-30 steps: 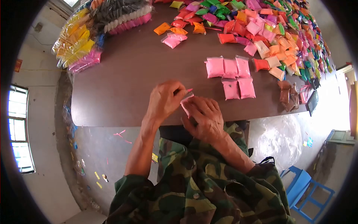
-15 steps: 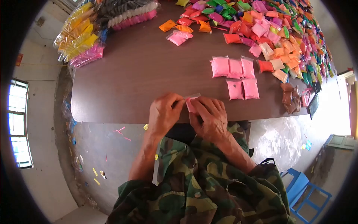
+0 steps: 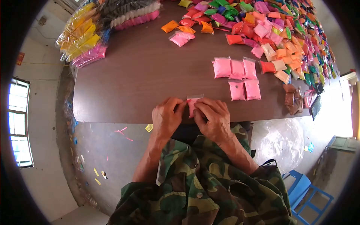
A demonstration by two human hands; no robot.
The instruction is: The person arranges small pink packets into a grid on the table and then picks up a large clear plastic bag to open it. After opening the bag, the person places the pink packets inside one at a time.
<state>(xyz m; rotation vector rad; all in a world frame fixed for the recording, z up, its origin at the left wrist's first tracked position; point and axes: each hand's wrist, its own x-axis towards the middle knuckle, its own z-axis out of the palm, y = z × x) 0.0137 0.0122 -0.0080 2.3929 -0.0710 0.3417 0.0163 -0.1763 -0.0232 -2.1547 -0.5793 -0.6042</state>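
Observation:
A small clear bag with pink filling lies at the table's front edge between my hands. My right hand grips its right side with thumb and fingers. At the bag's upper left edge, my left hand has thumb and forefinger pinched together. A speck of red shows by those fingertips; whether they hold it or the bag's edge, I cannot make out. To the right, several filled pink bags lie flat in two rows.
Loose bags in many colours form a large heap at the back right. Brown bags lie at the right edge. Bundled packs stand back left. Below right is a blue stool.
My left fingers have drawn slightly down beside the pink bag. More of the bag's top and front now shows between my hands. The view has shifted slightly.

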